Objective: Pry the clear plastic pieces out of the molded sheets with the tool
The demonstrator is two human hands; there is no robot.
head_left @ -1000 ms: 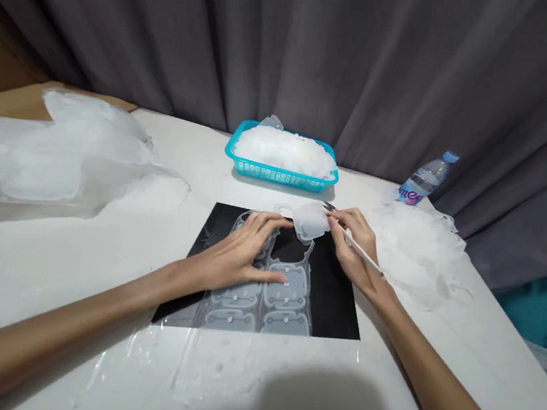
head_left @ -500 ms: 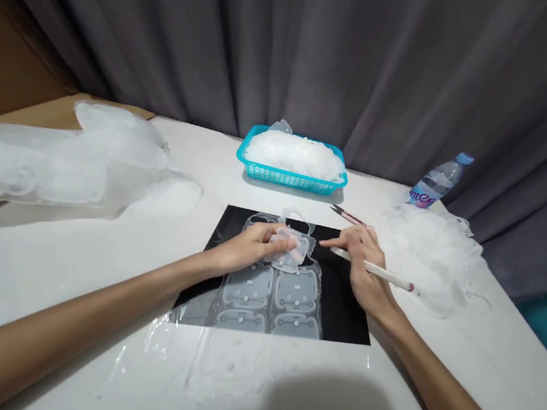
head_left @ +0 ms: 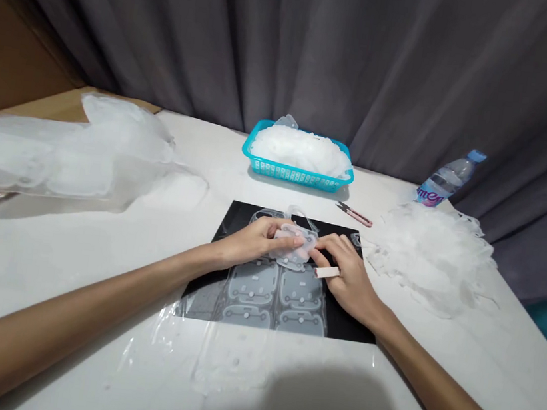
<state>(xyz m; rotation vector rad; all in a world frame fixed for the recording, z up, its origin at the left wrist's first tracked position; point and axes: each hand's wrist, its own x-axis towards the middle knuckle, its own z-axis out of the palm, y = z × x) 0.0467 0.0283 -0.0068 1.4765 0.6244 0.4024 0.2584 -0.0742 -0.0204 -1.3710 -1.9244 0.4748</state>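
Centrally, both hands meet above the black mat, forearms reaching in from its near corners. The left hand has its grip pinched closed on a translucent plastic piece, thumb on top and fingers underneath. The right hand is curled, with a white stick tucked between its fingers; its fingertips meet the piece's right edge, though I cannot tell whether they pinch it or only touch it. So the piece sits between the two grips, over the mat's far half, covering part of the moulded plastic sheet spread on the mat.

Just past the mat's far edge, towards its right corner, lie pink-handled snips. Further behind the mat stands a heaped turquoise basket. Right of the mat is a pile of clear scraps, with a water bottle behind. Left of the mat, a bulky plastic bag rests on the tabletop.
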